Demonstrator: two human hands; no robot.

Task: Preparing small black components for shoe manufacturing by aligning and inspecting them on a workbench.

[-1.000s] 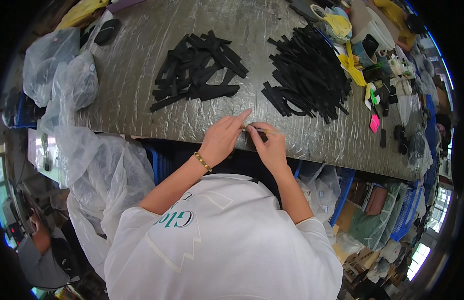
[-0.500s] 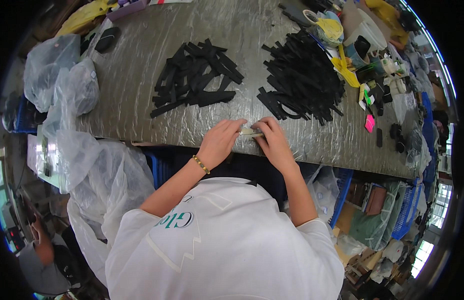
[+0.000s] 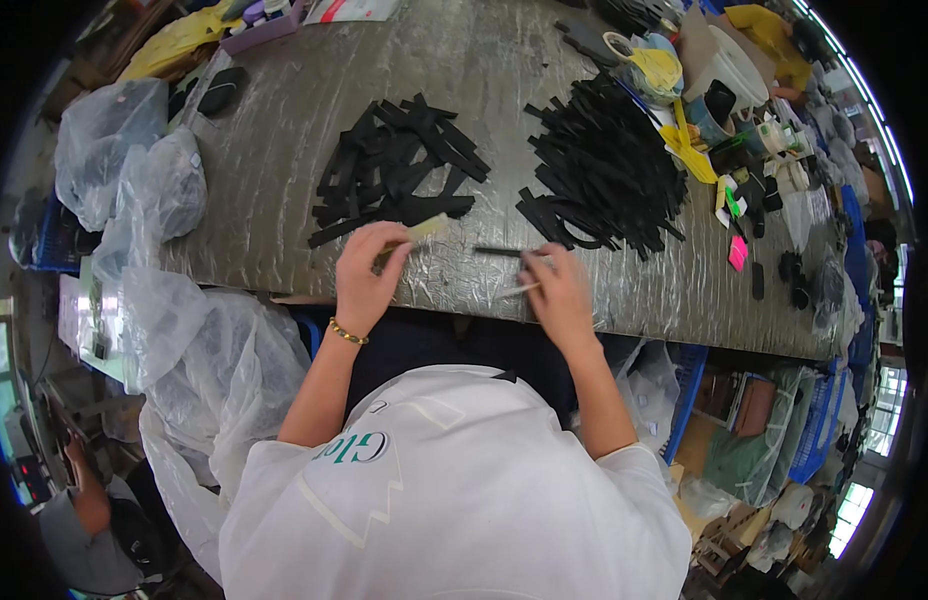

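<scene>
My left hand (image 3: 368, 268) is closed on a pale yellowish flat strip (image 3: 430, 227), whose free end points right at the near side of the left pile of black strips (image 3: 404, 170). To its right, my right hand (image 3: 558, 292) has its fingers bent together. A single short black strip (image 3: 498, 251) sticks out leftward from those fingers. Below it, a thin whitish piece (image 3: 517, 291) also juts from the same hand; its kind is too small to tell. Beyond my right hand lies a larger, denser pile of black strips (image 3: 614, 165).
The table (image 3: 284, 235) has a shiny, wrinkled covering. Clear plastic bags (image 3: 169, 190) hang over its left edge. Along the right side stand a cup (image 3: 711, 110), a tape roll (image 3: 618, 43), a pink tag (image 3: 737, 253) and small clutter. A black pouch (image 3: 222, 90) lies at the far left.
My hands were together at the table's near edge over a pale piece. They have come apart, the left moving left with the pale strip; a black strip now shows at my right hand.
</scene>
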